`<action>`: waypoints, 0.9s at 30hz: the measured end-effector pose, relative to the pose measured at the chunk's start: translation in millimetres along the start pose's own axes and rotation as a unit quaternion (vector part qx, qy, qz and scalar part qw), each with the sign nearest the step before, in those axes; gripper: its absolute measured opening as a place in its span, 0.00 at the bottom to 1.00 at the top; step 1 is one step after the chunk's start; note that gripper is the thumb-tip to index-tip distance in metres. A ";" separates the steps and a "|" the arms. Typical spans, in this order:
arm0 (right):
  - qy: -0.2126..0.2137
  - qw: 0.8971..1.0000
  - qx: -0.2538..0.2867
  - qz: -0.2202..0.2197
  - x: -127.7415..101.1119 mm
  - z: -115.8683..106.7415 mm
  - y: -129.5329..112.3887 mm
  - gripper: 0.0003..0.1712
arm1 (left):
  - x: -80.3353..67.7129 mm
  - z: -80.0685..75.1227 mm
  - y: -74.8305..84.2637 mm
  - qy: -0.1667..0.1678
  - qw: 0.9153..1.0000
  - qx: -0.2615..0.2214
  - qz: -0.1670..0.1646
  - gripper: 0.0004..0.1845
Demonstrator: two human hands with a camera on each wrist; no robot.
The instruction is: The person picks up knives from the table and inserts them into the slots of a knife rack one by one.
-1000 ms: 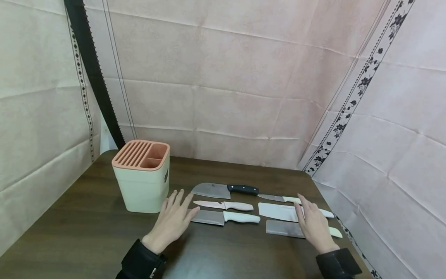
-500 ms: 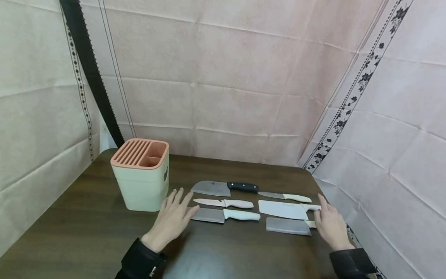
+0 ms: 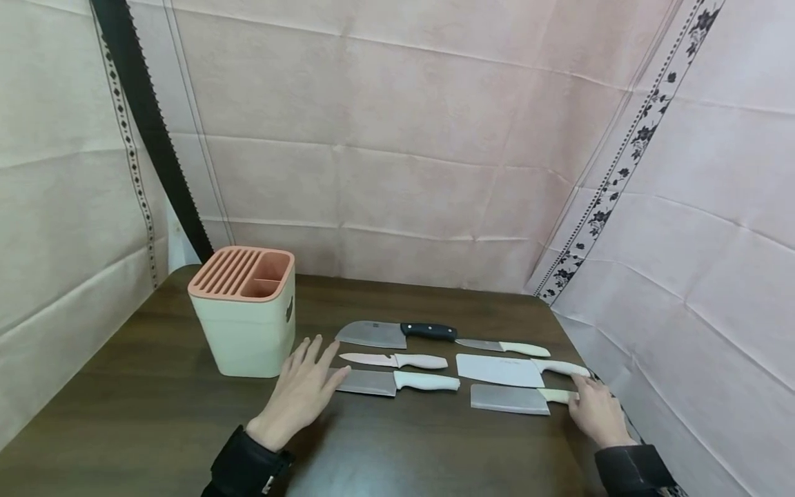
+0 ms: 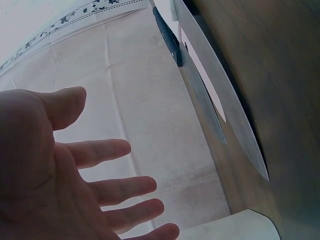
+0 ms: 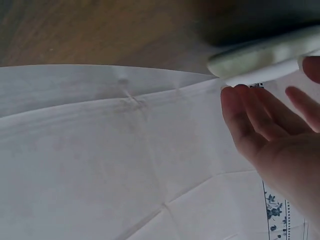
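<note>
Right hand, fingers loosely extended, touching the pale handle end of nearest cleaver (long axis left-right, blade toward table centre, front right); left hand flat, fingers spread, farther off.

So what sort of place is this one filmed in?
Probably a makeshift recording booth, not a real kitchen: pale creased cloth sheets hang on all sides of a dark wooden table, where kitchen knives lie in neat rows beside a knife block.
</note>
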State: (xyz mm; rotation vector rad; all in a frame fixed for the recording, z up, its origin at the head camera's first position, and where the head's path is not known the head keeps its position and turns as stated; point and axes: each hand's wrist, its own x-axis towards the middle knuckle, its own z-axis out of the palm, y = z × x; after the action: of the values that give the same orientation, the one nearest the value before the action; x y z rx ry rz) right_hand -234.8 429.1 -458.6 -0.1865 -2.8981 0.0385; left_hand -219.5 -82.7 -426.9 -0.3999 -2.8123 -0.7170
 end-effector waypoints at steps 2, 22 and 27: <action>-0.014 1.000 -0.003 0.006 1.0 2.3 0.8 0.29 | 0.2 -0.1 -1.2 -0.002 1.000 -0.002 -0.001 0.31; 0.032 0.996 0.011 -0.081 2.8 5.3 25.2 0.21 | 2.8 1.3 -1.2 -0.018 1.000 -0.003 -0.013 0.32; 0.019 0.997 0.025 -0.075 4.6 -1.7 31.2 0.20 | 3.2 0.9 -1.0 -0.018 1.000 0.000 -0.015 0.33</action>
State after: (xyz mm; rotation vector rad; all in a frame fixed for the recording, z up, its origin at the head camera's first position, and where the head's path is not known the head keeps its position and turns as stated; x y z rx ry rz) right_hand -234.9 460.6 -457.1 0.0387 -2.8614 0.0794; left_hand -223.0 -82.5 -427.2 -0.3748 -2.8568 -0.7235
